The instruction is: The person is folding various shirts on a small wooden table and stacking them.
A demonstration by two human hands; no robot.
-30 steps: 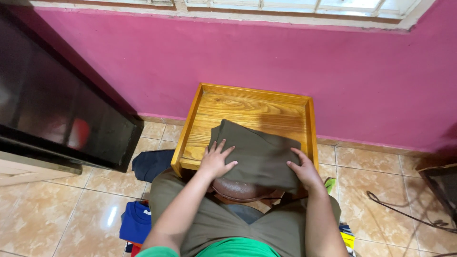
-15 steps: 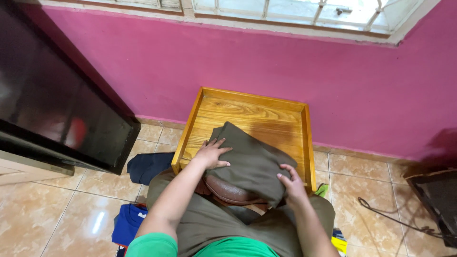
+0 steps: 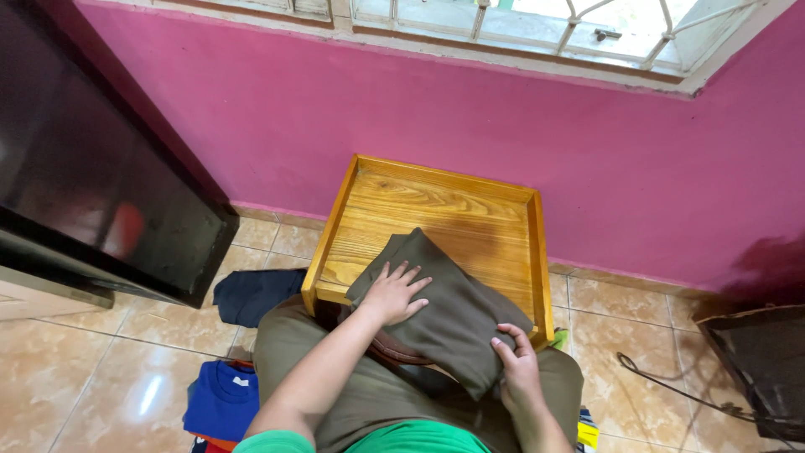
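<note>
A folded olive-brown garment [image 3: 449, 312] lies tilted across the near edge of a wooden tray-top table [image 3: 444, 214] and my lap. My left hand [image 3: 392, 292] rests flat on the garment's left part, fingers spread. My right hand [image 3: 517, 367] grips the garment's lower right edge, fingers curled over the fold. A brown rounded object [image 3: 396, 346] shows under the garment at the table's near side.
A dark glossy cabinet [image 3: 92, 176] stands at the left. A dark blue cloth [image 3: 256, 294] and a blue shirt [image 3: 222, 401] lie on the tiled floor at left. A pink wall [image 3: 470, 126] runs behind the table. A dark basket [image 3: 759, 365] and a cable [image 3: 671, 386] are at right.
The garment has turned clockwise, so it now lies diagonally. My right hand slid down to its lower right edge and my left hand stayed pressed on top.
</note>
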